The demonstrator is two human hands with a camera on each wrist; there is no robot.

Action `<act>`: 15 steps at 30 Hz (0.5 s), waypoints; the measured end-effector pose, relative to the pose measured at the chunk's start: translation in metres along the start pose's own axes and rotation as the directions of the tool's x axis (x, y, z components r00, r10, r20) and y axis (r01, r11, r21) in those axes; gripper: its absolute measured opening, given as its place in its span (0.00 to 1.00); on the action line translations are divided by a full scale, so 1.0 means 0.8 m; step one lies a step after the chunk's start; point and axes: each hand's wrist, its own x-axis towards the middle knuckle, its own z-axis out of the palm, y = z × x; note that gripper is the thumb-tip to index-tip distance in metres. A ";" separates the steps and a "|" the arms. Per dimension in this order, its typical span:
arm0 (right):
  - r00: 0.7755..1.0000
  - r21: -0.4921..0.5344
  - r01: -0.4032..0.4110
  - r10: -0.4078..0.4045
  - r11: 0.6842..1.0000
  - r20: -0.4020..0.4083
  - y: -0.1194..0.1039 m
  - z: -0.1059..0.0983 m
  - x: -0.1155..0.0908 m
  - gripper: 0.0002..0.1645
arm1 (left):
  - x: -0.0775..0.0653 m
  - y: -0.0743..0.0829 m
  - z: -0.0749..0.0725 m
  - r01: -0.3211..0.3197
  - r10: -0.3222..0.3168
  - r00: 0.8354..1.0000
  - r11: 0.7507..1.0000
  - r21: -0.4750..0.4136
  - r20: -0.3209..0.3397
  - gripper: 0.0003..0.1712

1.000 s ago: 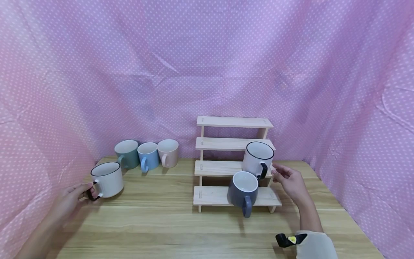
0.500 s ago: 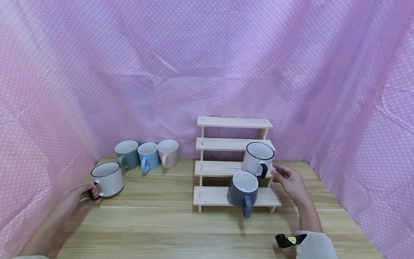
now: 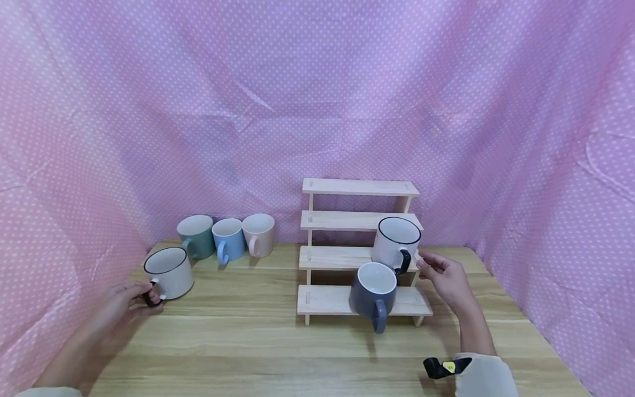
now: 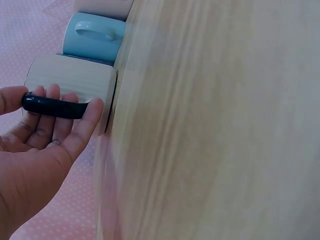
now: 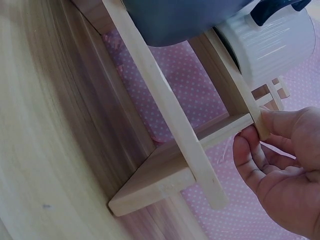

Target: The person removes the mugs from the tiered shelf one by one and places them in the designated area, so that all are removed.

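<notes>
L hand [image 3: 121, 302] on the far L side of the worktop [image 3: 248, 347], grip curled round the black handle [image 4: 55, 107] of a black-rimmed white mug [image 3: 172, 275]. Mug's upright, mouth up, just in front of the green mug [image 3: 202, 242]; can't tell if its base touches down. Light blue mug [image 3: 231, 241] comes next along the back, then the pale pink mug [image 3: 261, 237], all three in a tight row, handles fwd.

Over to the R hand [image 3: 445, 280]: narrow grip, thumb and fingers pinching the R end of a step on the wooden rack [image 3: 327, 299], 2nd from bottom. Same step, same end, carries the 2nd white mug [image 3: 389, 251], also black-rimmed, black handle facing front-R. One step down, R of ctr, sits the dark grey-blue mug [image 3: 367, 298], handle out twd the camera.

Pale sleeve [image 3: 486, 377] on the R arm, black strap w/ a yellow label [image 3: 448, 366] beside it. Pink-purple dotted cloth [image 3: 317, 99] hangs behind and down both sides.
</notes>
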 end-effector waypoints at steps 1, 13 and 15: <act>1.000 0.000 0.001 -0.001 1.000 0.000 -0.001 0.000 0.000 0.28 | 0.000 0.000 -0.001 0.008 -0.008 1.000 1.000 0.004 0.010 0.19; 1.000 0.003 -0.029 0.029 1.000 0.010 0.006 -0.002 0.004 0.28 | -0.002 -0.005 -0.012 0.045 -0.033 0.991 0.995 -0.089 0.128 0.19; 1.000 0.009 -0.025 0.025 1.000 0.013 0.005 -0.002 0.004 0.29 | -0.002 -0.003 -0.012 0.055 -0.052 0.993 0.998 -0.024 0.108 0.20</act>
